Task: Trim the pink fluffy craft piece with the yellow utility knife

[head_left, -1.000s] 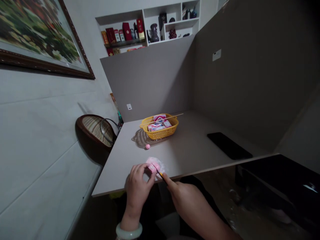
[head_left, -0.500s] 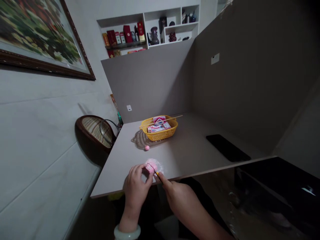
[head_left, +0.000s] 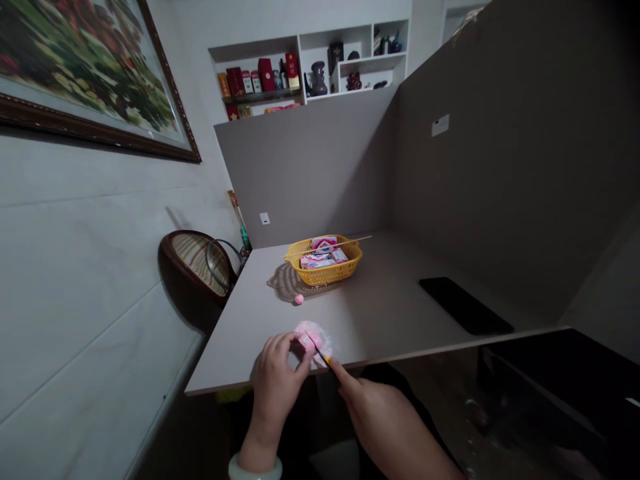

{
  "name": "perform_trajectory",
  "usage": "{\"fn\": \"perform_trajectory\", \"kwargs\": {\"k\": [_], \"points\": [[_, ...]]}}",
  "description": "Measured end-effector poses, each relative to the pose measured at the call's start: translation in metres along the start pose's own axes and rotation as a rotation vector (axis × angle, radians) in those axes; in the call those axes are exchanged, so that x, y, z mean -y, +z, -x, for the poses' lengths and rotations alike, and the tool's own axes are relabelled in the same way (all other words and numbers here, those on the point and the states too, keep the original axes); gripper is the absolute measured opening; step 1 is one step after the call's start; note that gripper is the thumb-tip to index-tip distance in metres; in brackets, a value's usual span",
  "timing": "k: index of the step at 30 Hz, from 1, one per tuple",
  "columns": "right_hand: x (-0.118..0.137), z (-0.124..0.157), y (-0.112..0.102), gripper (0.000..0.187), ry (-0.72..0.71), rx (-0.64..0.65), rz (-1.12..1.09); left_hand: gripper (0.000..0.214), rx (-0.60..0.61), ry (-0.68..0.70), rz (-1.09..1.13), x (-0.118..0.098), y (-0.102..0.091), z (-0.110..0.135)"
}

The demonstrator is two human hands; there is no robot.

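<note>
Left hand (head_left: pixel 277 368) and right hand (head_left: pixel 373 403) sit close together at the near edge of the counter (head_left: pixel 235 347), both occupied. A pale bangle (head_left: pixel 255 468) rings the left wrist. Thumb and fingertips of the left hand pinch a small pink block (head_left: pixel 304 343) from its left and near sides, probably to steady it while leaving its right side open to the other hand. The right hand is closed around a slim tool (head_left: pixel 327 361), dark with a yellow part, its forefinger laid along the shaft, a hold that seems chosen for fine control. The tool slants forward and leftward, its thin end lying across the pink block; how deep it bites cannot be told. Pale crumbs (head_left: pixel 324 335) spread around the block, just inside the counter's edge, where the person likely needs little reach.

Off to the right lies a dark flat slab (head_left: pixel 465 307), well away from the hands. Beyond the crumbs rests a pink ball (head_left: pixel 299 300), apart from them, perhaps set there to keep it out of the way. Farther back stands a yellow basket (head_left: pixel 330 275), holding printed boxes (head_left: pixel 317 262), with a thin stick (head_left: pixel 362 239) laid across its top.
</note>
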State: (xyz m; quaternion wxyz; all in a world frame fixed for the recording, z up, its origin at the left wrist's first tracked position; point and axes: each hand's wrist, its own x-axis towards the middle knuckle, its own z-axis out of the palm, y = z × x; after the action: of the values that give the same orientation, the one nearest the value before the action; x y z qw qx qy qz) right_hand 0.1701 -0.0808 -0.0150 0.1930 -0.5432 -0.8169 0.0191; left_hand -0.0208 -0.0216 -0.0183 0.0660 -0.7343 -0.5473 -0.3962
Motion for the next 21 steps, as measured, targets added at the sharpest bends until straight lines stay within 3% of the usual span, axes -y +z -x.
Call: {"fn": "perform_trajectory", "kwargs": {"k": [3,9,15,21], "points": [[-0.002,0.006,-0.003,0.059,-0.002,0.018,-0.005,0.020,0.017,-0.012,0.005,-0.002,-0.001,-0.001],[0.005,-0.010,-0.003,0.064,0.007,0.019,0.000,0.021,-0.006,-0.015,-0.035,-0.002,0.000,-0.001],[-0.004,0.008,-0.004,0.062,0.001,0.039,-0.014,0.019,-0.003,-0.007,-0.017,-0.003,-0.001,0.000],[0.005,-0.010,0.000,0.067,0.004,-0.018,0.032,0.020,-0.016,-0.011,-0.025,-0.003,-0.001,-0.001]]}}
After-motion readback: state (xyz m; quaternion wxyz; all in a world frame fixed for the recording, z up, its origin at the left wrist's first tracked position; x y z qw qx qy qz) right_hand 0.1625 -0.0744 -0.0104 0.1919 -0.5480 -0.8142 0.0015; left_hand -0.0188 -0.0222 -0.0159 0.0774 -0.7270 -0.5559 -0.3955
